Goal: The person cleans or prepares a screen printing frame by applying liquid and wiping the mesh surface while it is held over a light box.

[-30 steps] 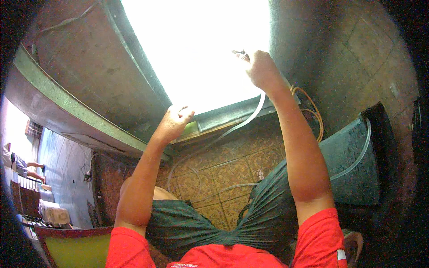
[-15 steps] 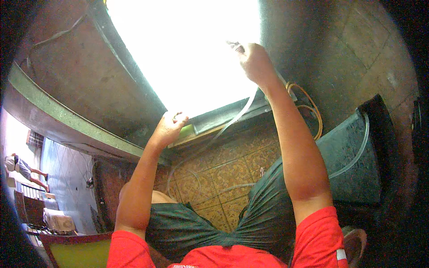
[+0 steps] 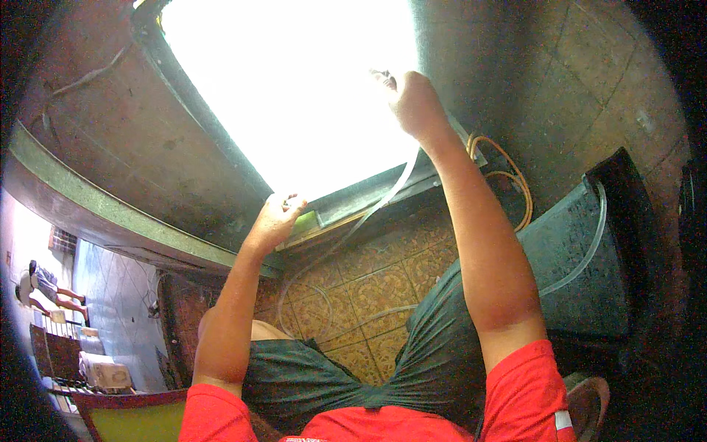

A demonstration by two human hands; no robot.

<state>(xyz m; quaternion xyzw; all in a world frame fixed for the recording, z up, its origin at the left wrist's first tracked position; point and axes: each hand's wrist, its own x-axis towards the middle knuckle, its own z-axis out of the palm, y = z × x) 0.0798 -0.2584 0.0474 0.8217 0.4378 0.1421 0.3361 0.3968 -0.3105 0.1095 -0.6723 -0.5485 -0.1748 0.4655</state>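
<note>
A brightly glowing white panel (image 3: 294, 96) in a dark frame fills the top middle; its glare washes out the surface. Over its right part my right hand (image 3: 418, 103) is closed on a small dark tool (image 3: 383, 78), whose kind the glare hides. A clear hose (image 3: 390, 193) comes out by my right wrist and hangs down to the floor; whether it joins the tool I cannot tell. At the panel's lower left corner is my left hand (image 3: 278, 217), fingers curled in and thumb against them. What they hold, if anything, does not show.
An orange hose (image 3: 524, 188) loops right of the panel. A dark bin-like container (image 3: 578, 254) stands beside my right leg, with clear hose across it. A curved ledge (image 3: 147, 232) runs along the left. Brown tiles (image 3: 375, 295) lie below; another person (image 3: 55, 291) is far left.
The panel and both hands sit slightly further left and lower in the picture, with the view shifting a little. Both hands keep their grip shape. The far person's legs appear moved.
</note>
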